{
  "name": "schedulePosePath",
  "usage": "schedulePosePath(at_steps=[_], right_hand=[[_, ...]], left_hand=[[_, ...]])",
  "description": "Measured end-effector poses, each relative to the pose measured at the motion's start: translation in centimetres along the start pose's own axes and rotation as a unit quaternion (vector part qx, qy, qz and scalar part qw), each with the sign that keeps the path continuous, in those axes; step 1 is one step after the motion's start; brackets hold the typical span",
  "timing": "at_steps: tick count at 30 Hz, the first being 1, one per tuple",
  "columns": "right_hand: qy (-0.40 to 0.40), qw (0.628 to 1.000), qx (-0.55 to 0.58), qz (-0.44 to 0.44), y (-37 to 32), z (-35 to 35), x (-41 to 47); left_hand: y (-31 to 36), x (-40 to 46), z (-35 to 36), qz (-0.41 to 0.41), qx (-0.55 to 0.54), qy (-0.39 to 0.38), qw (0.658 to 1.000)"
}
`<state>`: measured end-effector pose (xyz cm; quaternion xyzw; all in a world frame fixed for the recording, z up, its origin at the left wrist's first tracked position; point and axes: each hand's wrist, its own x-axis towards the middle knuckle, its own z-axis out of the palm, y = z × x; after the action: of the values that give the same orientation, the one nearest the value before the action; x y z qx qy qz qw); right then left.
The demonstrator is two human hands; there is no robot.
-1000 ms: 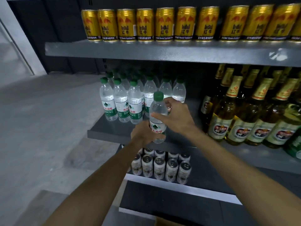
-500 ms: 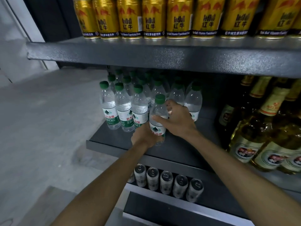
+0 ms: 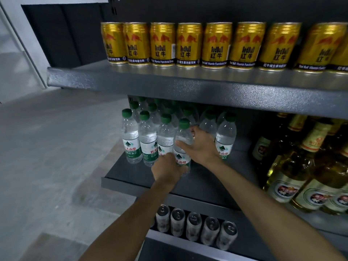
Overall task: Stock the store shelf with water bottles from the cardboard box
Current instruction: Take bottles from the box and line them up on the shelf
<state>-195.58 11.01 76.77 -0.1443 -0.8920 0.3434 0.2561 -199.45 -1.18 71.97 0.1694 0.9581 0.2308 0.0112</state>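
Observation:
A clear water bottle (image 3: 182, 140) with a green cap and green label stands upright on the dark grey middle shelf (image 3: 212, 183), right beside the front row of several matching water bottles (image 3: 131, 140). My left hand (image 3: 166, 169) grips its lower part from the front. My right hand (image 3: 200, 146) holds its upper body from the right, thumb across the front and fingers behind. Another bottle (image 3: 226, 136) stands just right of my right hand. The cardboard box is out of view.
Gold energy drink cans (image 3: 188, 46) line the upper shelf (image 3: 169, 85). Amber glass bottles (image 3: 301, 166) fill the right of the middle shelf. Silver cans (image 3: 194, 227) stand on the lower shelf. Grey floor (image 3: 56, 157) lies to the left.
Both hands have carried the bottle further back onto the shelf, up against the row of bottles. The camera has moved closer and tilted upward.

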Motion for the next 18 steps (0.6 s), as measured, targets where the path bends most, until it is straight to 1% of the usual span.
schedulePosePath(at_steps=[3,7,18], right_hand=[[0.014,1.0,-0.016,0.01,0.1,0.2,0.5],[0.032,0.999,-0.029,0.011,0.1,0.4,1.0],[0.005,0.999,-0.027,0.039,-0.4,0.3,0.8]], left_hand=[[0.1,0.5,0.4,0.024,0.058,0.011,0.998],[0.2,1.1,0.9,0.035,0.082,0.016,0.996],[0.3,0.8,0.6,0.054,0.125,0.004,0.991]])
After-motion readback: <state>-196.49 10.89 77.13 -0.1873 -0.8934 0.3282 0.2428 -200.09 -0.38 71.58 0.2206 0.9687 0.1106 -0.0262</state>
